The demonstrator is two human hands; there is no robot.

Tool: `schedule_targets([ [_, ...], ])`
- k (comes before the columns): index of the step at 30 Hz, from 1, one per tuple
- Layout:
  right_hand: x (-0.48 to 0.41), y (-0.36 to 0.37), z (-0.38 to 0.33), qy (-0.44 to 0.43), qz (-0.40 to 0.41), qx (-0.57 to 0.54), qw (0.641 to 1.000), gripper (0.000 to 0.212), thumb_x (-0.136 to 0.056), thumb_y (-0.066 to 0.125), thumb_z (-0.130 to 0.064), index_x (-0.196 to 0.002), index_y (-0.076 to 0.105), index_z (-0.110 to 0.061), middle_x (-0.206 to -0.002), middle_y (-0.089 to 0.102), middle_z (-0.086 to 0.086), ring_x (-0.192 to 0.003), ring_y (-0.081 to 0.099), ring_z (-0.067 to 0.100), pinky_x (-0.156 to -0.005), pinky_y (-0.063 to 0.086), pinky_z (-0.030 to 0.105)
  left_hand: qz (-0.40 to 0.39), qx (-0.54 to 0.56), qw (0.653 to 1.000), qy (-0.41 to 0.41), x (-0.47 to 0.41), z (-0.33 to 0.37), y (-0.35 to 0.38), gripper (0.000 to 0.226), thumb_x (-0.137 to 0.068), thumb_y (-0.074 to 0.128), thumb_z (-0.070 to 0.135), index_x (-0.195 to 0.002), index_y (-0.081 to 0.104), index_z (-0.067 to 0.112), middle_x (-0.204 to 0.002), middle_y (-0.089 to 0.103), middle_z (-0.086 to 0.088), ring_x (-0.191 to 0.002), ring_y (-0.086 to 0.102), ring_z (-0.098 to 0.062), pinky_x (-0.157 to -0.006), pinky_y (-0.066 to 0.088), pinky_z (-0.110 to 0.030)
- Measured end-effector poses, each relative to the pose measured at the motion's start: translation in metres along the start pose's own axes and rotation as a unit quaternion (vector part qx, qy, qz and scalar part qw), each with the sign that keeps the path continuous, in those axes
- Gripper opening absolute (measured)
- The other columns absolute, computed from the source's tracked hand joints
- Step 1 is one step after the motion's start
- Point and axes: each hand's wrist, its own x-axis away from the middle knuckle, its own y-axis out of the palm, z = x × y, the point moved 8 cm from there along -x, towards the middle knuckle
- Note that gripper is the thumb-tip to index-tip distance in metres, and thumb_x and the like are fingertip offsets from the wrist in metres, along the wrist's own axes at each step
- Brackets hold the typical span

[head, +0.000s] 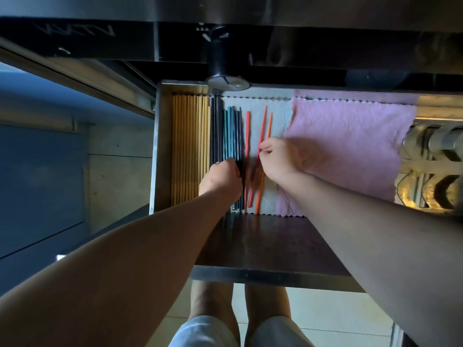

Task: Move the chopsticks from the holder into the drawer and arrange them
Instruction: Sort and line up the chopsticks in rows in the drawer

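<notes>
Dim kitchen. Drawer (160, 151) is pulled out under the counter, w/ white liner (275, 116) + pink cloth (350, 146) on its floor.

Sorted rows, L to R:
- wooden chopsticks (188, 146), tight vs the left wall
- dark set (216, 131)
- blue/teal set (231, 131)

Three more lie loose on the liner. The straight red stick (247, 136) is just beside the blue/teal set. The slanted red stick (263, 126) and orange stick (268, 128) are both askew, close together.

My right hand (280, 159): thumb + forefinger pinch the slanted red stick around mid-length. My left hand (223, 179): fingers curled down onto the near part of the blue/teal and dark sets. Gripping or just bracing, can't tell, tips are hidden.

Step IMO: squaring up the reds. Prob near the end, only these need aligning.

How to do it well:
- Use left as a fence so the sorted rows don't roll.
- Rotate the slanted stick abt the pinch till parallel w/ the straight one, then slide it over till touching.
- Same for orange.
- Match tip direction, line up near ends w/ the rest.
- Lift slightly, don't drag. Liner looks soft and could ruck and shift the neighbours.
</notes>
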Motion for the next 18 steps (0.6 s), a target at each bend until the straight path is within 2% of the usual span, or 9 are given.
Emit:
schedule_targets([
  [3,0.008,0.004,-0.003,-0.002,-0.007,0.001,1.000,0.032,-0.092,0.046,-0.006,-0.109,0.071,-0.015,-0.114,0.070,0.004,-0.106,0.063,0.024,-0.090,0.052,0.030,0.014,-0.034,0.999,0.040,-0.001,0.000,-0.007,0.015,-0.088,0.048,0.007,-0.096,0.054,0.019,-0.080,0.054,0.002,-0.062,0.050,-0.013,-0.050,0.037,-0.028],
  [5,0.010,0.002,-0.007,0.005,0.019,0.004,1.000,0.031,-0.093,0.044,-0.007,-0.111,0.069,-0.014,-0.112,0.070,0.007,-0.103,0.063,0.027,-0.087,0.052,0.032,0.019,-0.038,0.998,0.052,-0.002,-0.003,-0.010,0.016,-0.089,0.048,0.007,-0.100,0.053,0.018,-0.080,0.050,0.004,-0.060,0.046,-0.009,-0.046,0.031,-0.026],
  [7,0.011,0.001,-0.012,0.015,0.046,0.020,0.999,0.031,-0.094,0.043,-0.009,-0.116,0.064,-0.013,-0.114,0.068,0.010,-0.105,0.062,0.029,-0.082,0.048,0.028,0.018,-0.035,0.997,0.064,-0.003,-0.005,-0.010,0.023,-0.090,0.048,0.006,-0.108,0.053,0.018,-0.092,0.052,0.002,-0.063,0.047,-0.010,-0.047,0.034,-0.026],
  [9,0.010,0.005,-0.017,0.014,0.046,0.013,0.999,0.031,-0.094,0.044,-0.009,-0.118,0.064,-0.011,-0.115,0.068,0.009,-0.106,0.062,0.027,-0.081,0.044,0.024,0.012,-0.038,0.996,0.084,-0.003,-0.006,-0.008,0.036,-0.089,0.050,0.005,-0.122,0.050,0.021,-0.115,0.052,-0.003,-0.081,0.055,-0.018,-0.059,0.048,-0.033],
  [11,0.010,0.011,-0.025,-0.007,0.032,-0.003,0.999,0.032,-0.092,0.045,-0.007,-0.112,0.068,-0.010,-0.112,0.070,0.010,-0.103,0.064,0.026,-0.082,0.045,0.023,0.033,-0.081,0.990,0.109,-0.002,-0.005,-0.010,0.050,-0.089,0.053,0.007,-0.135,0.044,0.026,-0.134,0.041,-0.004,-0.111,0.049,-0.027,-0.086,0.051,-0.042],
  [12,0.010,0.014,-0.027,-0.010,0.024,-0.006,1.000,0.032,-0.090,0.045,-0.007,-0.111,0.070,-0.010,-0.111,0.071,0.010,-0.102,0.064,0.025,-0.082,0.045,0.022,0.054,-0.106,0.985,0.121,-0.001,-0.004,-0.013,0.057,-0.089,0.054,0.009,-0.140,0.039,0.028,-0.144,0.034,-0.004,-0.123,0.041,-0.029,-0.096,0.045,-0.044],
  [14,0.010,0.015,-0.026,0.004,0.016,-0.011,1.000,0.033,-0.090,0.045,-0.008,-0.111,0.070,-0.011,-0.111,0.070,0.009,-0.098,0.064,0.022,-0.078,0.041,0.018,0.071,-0.132,0.979,0.141,0.001,-0.002,-0.016,0.069,-0.090,0.053,0.008,-0.149,0.026,0.031,-0.160,0.012,0.000,-0.140,0.021,-0.028,-0.108,0.033,-0.045],
  [16,0.010,0.013,-0.023,0.023,0.024,-0.005,0.999,0.030,-0.092,0.044,-0.008,-0.112,0.068,-0.008,-0.115,0.069,0.010,-0.102,0.063,0.023,-0.079,0.040,0.019,0.043,-0.151,0.976,0.153,0.001,-0.002,-0.010,0.078,-0.092,0.048,0.005,-0.154,0.012,0.033,-0.163,-0.010,0.008,-0.149,0.000,-0.024,-0.116,0.021,-0.046],
  [18,0.012,0.011,-0.024,0.023,0.021,0.001,1.000,0.028,-0.093,0.045,-0.008,-0.108,0.067,-0.003,-0.113,0.068,0.014,-0.105,0.063,0.027,-0.082,0.045,0.024,0.009,-0.181,0.969,0.168,0.001,-0.003,0.000,0.082,-0.093,0.045,0.004,-0.156,-0.001,0.032,-0.161,-0.024,0.012,-0.150,-0.014,-0.020,-0.120,0.009,-0.045],
])
